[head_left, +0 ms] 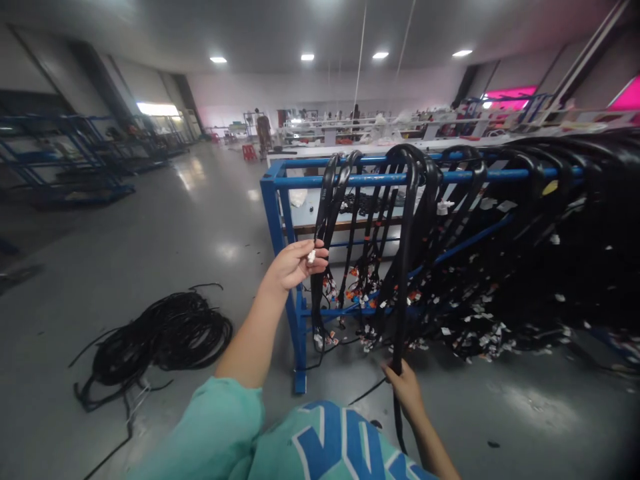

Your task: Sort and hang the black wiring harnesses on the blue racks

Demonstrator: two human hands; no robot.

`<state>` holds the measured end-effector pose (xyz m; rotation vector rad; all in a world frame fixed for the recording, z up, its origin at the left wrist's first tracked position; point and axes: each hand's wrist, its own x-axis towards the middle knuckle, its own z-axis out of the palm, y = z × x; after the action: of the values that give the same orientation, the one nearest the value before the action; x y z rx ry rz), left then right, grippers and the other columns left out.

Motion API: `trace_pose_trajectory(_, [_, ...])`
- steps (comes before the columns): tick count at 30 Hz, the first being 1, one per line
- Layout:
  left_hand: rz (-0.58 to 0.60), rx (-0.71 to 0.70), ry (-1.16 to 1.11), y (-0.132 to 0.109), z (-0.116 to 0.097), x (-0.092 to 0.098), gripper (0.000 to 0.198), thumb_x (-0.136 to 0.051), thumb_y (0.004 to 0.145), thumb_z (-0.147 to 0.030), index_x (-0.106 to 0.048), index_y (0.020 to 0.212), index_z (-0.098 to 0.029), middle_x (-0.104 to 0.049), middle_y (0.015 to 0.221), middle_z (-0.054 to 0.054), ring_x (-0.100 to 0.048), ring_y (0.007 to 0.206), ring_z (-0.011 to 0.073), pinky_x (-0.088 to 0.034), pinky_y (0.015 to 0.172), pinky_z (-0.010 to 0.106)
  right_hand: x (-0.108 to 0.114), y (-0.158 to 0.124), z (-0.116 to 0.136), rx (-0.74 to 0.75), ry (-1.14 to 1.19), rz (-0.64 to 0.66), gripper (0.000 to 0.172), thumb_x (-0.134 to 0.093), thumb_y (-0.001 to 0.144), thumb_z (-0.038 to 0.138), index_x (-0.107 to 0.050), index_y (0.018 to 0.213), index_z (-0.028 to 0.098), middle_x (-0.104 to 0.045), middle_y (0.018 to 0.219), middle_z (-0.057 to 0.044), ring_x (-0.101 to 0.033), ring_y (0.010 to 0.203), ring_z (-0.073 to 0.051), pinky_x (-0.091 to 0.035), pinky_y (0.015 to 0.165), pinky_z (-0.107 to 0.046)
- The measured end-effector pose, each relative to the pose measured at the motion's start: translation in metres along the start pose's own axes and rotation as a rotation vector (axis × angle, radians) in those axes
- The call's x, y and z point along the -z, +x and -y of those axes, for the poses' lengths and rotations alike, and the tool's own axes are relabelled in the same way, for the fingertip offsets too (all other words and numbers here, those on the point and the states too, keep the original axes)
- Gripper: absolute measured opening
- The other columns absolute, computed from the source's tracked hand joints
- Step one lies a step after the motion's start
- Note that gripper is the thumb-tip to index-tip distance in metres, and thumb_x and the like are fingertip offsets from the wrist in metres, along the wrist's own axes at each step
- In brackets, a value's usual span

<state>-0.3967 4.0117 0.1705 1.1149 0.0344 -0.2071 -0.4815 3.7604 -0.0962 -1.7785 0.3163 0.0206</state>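
Pinched in the fingers of my left hand [295,263] is a small white connector [311,256], close beside black wire harnesses [327,213] that hang over the near end of a blue rack [274,207]. Lower down, my right hand [407,387] is closed around a thick black cable bundle [404,287] hanging from the rack's top bar. The bundle's loose end dangles below that hand. Among the hanging harnesses, clusters of white, orange and blue connectors [357,297] show near the bottom. The far side of my right hand's grip is hidden by the cable.
A heap of coiled black cables [165,333] lies on the floor to the left. Dense black harnesses [565,240] fill the rack's right side. Behind stand long white worktables [330,137], a red stool [249,153] and blue racks [75,160] at the far left.
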Motion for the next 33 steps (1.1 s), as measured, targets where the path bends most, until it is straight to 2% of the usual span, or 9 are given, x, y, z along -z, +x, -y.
trace_pose_trajectory(5, [0.027,0.027,-0.110,-0.004,0.001,-0.008,0.023,-0.035,0.089,-0.008,-0.058,0.084,-0.007,-0.068,0.068,0.008,-0.067,0.059,0.0170,-0.055,0.052,0.026,0.001,-0.009,0.005,0.018,0.045,-0.017,0.029,-0.054,0.048,0.046,-0.045,0.053,0.020,-0.043,0.046,0.003,-0.043,0.047,-0.013,-0.036,0.051,-0.027])
trace_pose_trajectory(12, [0.094,-0.011,-0.072,-0.013,0.004,-0.007,0.020,-0.041,0.082,-0.003,-0.059,0.091,-0.007,-0.068,0.081,0.010,-0.068,0.075,0.0187,-0.056,0.065,0.029,-0.008,-0.014,-0.002,0.020,0.083,-0.015,0.031,-0.056,0.048,0.047,-0.047,0.057,0.019,-0.045,0.047,0.003,-0.045,0.047,-0.014,-0.039,0.051,-0.028])
trace_pose_trajectory(14, [0.080,-0.046,0.046,-0.013,0.007,-0.006,0.019,-0.046,0.080,-0.005,-0.059,0.093,-0.009,-0.068,0.084,0.009,-0.067,0.078,0.0192,-0.055,0.069,0.031,-0.009,-0.016,-0.003,0.027,0.096,-0.014,0.032,-0.057,0.049,0.048,-0.046,0.058,0.019,-0.045,0.049,0.003,-0.046,0.047,-0.014,-0.040,0.050,-0.028])
trace_pose_trajectory(16, [0.020,-0.100,0.287,-0.011,0.009,-0.004,0.018,-0.052,0.077,-0.009,-0.060,0.093,-0.011,-0.067,0.086,0.008,-0.066,0.081,0.0193,-0.053,0.075,0.033,-0.008,-0.017,-0.003,0.044,0.097,-0.005,0.032,-0.057,0.050,0.048,-0.046,0.058,0.019,-0.046,0.049,0.003,-0.046,0.047,-0.014,-0.041,0.050,-0.028])
trace_pose_trajectory(19, [-0.110,-0.290,0.708,-0.007,0.003,0.000,0.023,-0.059,0.071,-0.012,-0.062,0.094,-0.013,-0.066,0.097,0.008,-0.062,0.089,0.0182,-0.047,0.087,0.035,-0.005,-0.018,-0.002,0.073,0.091,0.012,0.032,-0.056,0.051,0.049,-0.046,0.056,0.019,-0.045,0.048,0.002,-0.046,0.046,-0.014,-0.040,0.050,-0.028])
trace_pose_trajectory(23, [-0.282,-0.609,0.963,0.003,-0.026,0.000,0.032,-0.057,0.071,-0.018,-0.059,0.103,-0.014,-0.062,0.110,0.010,-0.060,0.093,0.0195,-0.045,0.088,0.037,0.003,-0.018,-0.005,0.101,0.077,-0.015,0.030,-0.055,0.051,0.048,-0.047,0.056,0.019,-0.045,0.050,0.002,-0.045,0.048,-0.014,-0.039,0.049,-0.027])
trace_pose_trajectory(27, [-0.299,-0.829,1.060,0.023,-0.072,-0.017,0.028,-0.055,0.071,-0.018,-0.059,0.098,-0.013,-0.063,0.103,0.010,-0.060,0.088,0.0187,-0.047,0.083,0.033,0.010,-0.022,-0.011,0.090,0.069,-0.036,0.030,-0.053,0.052,0.048,-0.048,0.059,0.019,-0.045,0.053,0.001,-0.043,0.049,-0.014,-0.037,0.045,-0.026])
trace_pose_trajectory(30, [-0.328,-0.889,1.207,0.051,-0.104,-0.037,0.025,-0.052,0.069,-0.012,-0.060,0.093,-0.013,-0.065,0.097,0.009,-0.059,0.091,0.0193,-0.045,0.086,0.032,0.012,-0.027,-0.018,0.082,0.075,-0.049,0.029,-0.053,0.055,0.047,-0.048,0.061,0.019,-0.046,0.055,0.001,-0.043,0.048,-0.013,-0.035,0.043,-0.024])
trace_pose_trajectory(33, [-0.399,-0.827,1.393,0.088,-0.126,-0.059,0.027,-0.051,0.068,-0.011,-0.062,0.092,-0.014,-0.065,0.096,0.009,-0.058,0.093,0.0210,-0.043,0.086,0.033,0.010,-0.030,-0.022,0.092,0.082,-0.059,0.028,-0.053,0.056,0.046,-0.049,0.062,0.018,-0.047,0.055,0.001,-0.044,0.048,-0.013,-0.035,0.042,-0.024])
